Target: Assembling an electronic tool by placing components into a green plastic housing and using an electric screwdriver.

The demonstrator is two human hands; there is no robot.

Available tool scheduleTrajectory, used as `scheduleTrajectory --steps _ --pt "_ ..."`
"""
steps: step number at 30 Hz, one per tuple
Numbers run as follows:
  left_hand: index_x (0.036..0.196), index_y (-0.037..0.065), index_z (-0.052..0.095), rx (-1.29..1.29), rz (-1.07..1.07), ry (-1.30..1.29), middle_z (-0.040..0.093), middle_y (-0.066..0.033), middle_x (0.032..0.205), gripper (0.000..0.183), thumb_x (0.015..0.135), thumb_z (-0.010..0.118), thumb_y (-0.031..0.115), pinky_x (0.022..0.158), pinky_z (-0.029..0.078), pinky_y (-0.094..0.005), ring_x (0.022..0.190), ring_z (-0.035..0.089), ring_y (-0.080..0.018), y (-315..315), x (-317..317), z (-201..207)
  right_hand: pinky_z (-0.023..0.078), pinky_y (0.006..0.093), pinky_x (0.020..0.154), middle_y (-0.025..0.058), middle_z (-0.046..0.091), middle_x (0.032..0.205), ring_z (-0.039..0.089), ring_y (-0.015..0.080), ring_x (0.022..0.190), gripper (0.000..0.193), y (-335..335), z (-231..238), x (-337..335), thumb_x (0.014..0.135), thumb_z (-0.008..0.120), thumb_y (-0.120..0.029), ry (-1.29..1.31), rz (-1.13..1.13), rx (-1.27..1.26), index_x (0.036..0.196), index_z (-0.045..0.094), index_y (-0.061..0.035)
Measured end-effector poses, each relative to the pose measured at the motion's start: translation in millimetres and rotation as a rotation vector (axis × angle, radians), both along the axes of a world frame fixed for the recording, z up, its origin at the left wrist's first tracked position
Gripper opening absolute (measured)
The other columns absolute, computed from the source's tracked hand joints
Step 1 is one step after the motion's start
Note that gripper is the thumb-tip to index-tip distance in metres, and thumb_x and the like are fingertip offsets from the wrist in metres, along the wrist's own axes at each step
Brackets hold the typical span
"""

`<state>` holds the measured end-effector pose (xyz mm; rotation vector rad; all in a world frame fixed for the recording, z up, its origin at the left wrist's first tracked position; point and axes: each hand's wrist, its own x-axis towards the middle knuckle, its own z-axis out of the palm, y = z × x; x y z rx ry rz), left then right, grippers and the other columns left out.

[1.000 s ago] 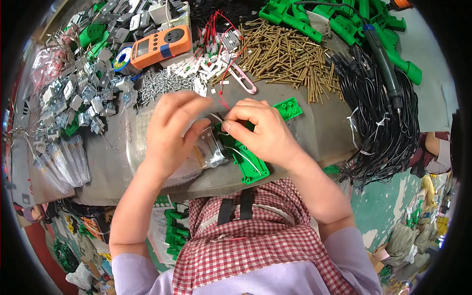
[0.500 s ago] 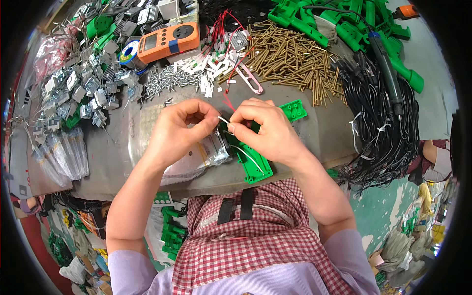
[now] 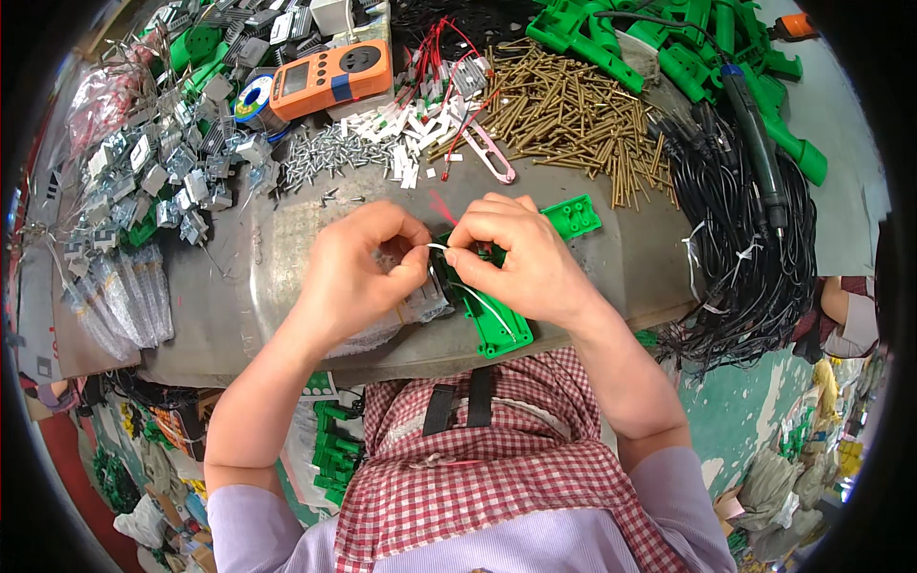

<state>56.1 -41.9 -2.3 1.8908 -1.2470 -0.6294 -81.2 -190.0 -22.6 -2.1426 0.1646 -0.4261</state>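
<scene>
Between my two hands stretches a short piece of white wire (image 3: 437, 246). My left hand (image 3: 368, 272) pinches one end between thumb and forefinger. My right hand (image 3: 516, 253) is closed in a pinch on the other end, just above a green plastic casing half (image 3: 497, 341). That casing lies on the table with its ribbed inside facing up, and a second white wire (image 3: 487, 301) runs along it. Its upper part is partly covered by my right hand, and a green end (image 3: 571, 218) sticks out beyond. Clear plastic wrap (image 3: 420, 307) lies under my left hand.
Beyond my hands lie silver screws (image 3: 330, 158), white connector pieces (image 3: 411, 134) and long brass-coloured screws (image 3: 573, 115). An orange meter (image 3: 330, 78) rests at the back. Metal parts (image 3: 158, 172) pile up left; black cables (image 3: 735, 248) and a screwdriver-like tool (image 3: 755, 143) lie right.
My left hand has come down and slightly to the right, so the white wire between my fingertips now runs nearly level. My right hand has barely moved.
</scene>
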Motion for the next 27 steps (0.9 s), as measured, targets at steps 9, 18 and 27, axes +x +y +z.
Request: scheduleTrajectory --steps 9,18,27 --pt "0.074 0.004 0.054 -0.291 0.166 -0.518 0.052 -0.0099 0.072 0.015 0.066 0.067 0.001 0.055 0.046 -0.0390 0.061 0.054 -0.0305 -10 -16 -23 0.034 0.0374 0.071 0.0052 0.052 0.071 0.051 0.0242 0.075 0.013 2 -14 4 0.079 0.063 -0.013 -0.095 0.020 -0.124 0.073 0.054 -0.0066" --pt "0.074 -0.002 0.057 -0.011 0.477 -0.307 0.057 -0.0121 0.065 0.022 0.087 0.063 0.013 0.057 0.043 -0.0358 0.058 0.052 -0.0235 7 31 -25 0.038 0.0382 0.071 0.0075 0.054 0.074 0.054 0.0269 0.077 0.013 2 -13 1 0.084 0.063 -0.014 -0.084 0.018 -0.041 0.078 0.056 -0.0044" --pt "0.097 0.001 0.066 -0.129 0.159 0.386 0.061 -0.0022 0.092 0.017 0.083 0.071 0.008 0.080 0.045 -0.0261 0.089 0.057 -0.0105 -1 -9 -12 0.040 0.0374 0.072 0.0063 0.057 0.076 0.056 0.0253 0.076 0.014 3 -6 -3 0.085 0.064 -0.016 -0.072 -0.032 0.020 0.081 0.060 -0.0041"
